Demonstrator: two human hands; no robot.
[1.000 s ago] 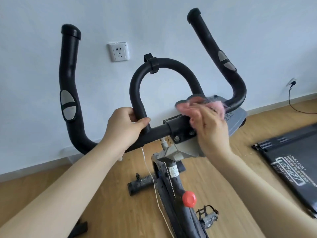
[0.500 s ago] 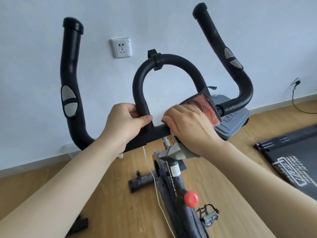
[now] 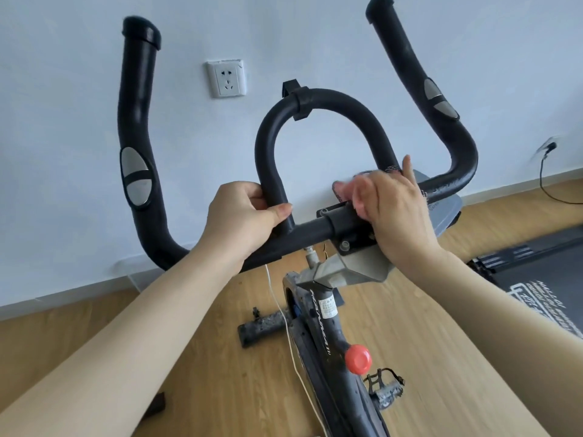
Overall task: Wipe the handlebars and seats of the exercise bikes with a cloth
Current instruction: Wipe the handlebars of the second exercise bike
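Wiping looks early: the right hand (image 3: 397, 212) presses the mostly hidden pink cloth (image 3: 342, 187) onto the handlebars (image 3: 315, 102) at centre frame, fingers curled over it. The left hand (image 3: 243, 216) grips the loop's left leg; horns and seat, which is out of view, seem left to do.

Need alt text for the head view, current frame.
Seen from above, a person's left hand grips the black handlebar of an exercise bike beside its centre loop, while the right hand presses a pink cloth against the centre clamp. Behind are a pale wall with a socket, a wood floor and a dark mat at right.
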